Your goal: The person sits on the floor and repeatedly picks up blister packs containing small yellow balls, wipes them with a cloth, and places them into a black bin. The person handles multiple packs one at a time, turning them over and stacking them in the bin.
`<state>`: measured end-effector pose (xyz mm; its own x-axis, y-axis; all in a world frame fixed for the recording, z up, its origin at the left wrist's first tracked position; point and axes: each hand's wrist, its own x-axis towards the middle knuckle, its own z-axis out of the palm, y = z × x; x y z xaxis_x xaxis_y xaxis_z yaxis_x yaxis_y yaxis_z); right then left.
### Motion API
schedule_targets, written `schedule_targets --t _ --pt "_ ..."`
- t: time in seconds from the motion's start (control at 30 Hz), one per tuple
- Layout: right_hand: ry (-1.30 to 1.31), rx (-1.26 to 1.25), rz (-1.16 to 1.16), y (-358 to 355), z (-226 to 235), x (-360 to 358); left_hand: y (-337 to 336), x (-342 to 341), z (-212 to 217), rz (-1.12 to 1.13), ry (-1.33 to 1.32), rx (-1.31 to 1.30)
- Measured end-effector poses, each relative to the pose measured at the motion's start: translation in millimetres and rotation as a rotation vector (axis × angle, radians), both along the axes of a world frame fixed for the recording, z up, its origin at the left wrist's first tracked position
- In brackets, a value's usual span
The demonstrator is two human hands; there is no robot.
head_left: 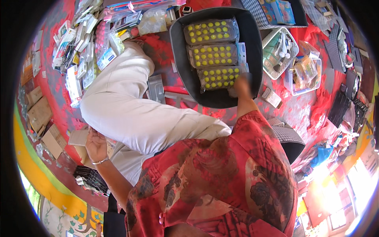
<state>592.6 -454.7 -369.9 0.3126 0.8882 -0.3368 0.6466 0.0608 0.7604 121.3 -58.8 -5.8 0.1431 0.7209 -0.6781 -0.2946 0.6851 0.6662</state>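
A black bin [177, 59] stands on the floor in front of me. Inside it lie a far pack [211, 31], a middle pack [213, 55] and a near pack [218, 78], each of clear plastic with rows of small yellow-green round pieces. Blue-and-white cards [242, 53] show at their right ends. My right hand [242, 87] reaches into the bin at the near pack's right end; its fingers are blurred and partly hidden, so a grip cannot be made out. Beside my bent knee, my left hand [96, 146] rests palm up with loosely curled, empty fingers.
Boxed and bagged goods [79, 43] are heaped at the far left. A white basket [294, 49] and a clear tub [294, 85] stand right of the bin, near a small box [271, 97]. A patterned box [256, 12] is behind. Cardboard [39, 110] lies at the left.
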Motion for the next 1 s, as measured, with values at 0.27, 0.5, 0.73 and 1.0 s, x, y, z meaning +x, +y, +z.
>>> schedule_targets --t 0.27,0.5,0.73,1.0 --pt "0.519 -0.29 -0.311 32 32 -18 -6 -1 -6 -0.053 0.112 -0.117" --pt "0.918 -0.069 -1.495 72 52 -15 -11 16 -14 -0.084 0.147 -0.159" --pt "0.928 -0.171 -1.412 52 43 14 -7 17 -10 -0.031 0.199 -0.157" --pt "0.84 -0.164 -1.474 86 47 23 -15 17 -11 -0.044 0.186 -0.143"
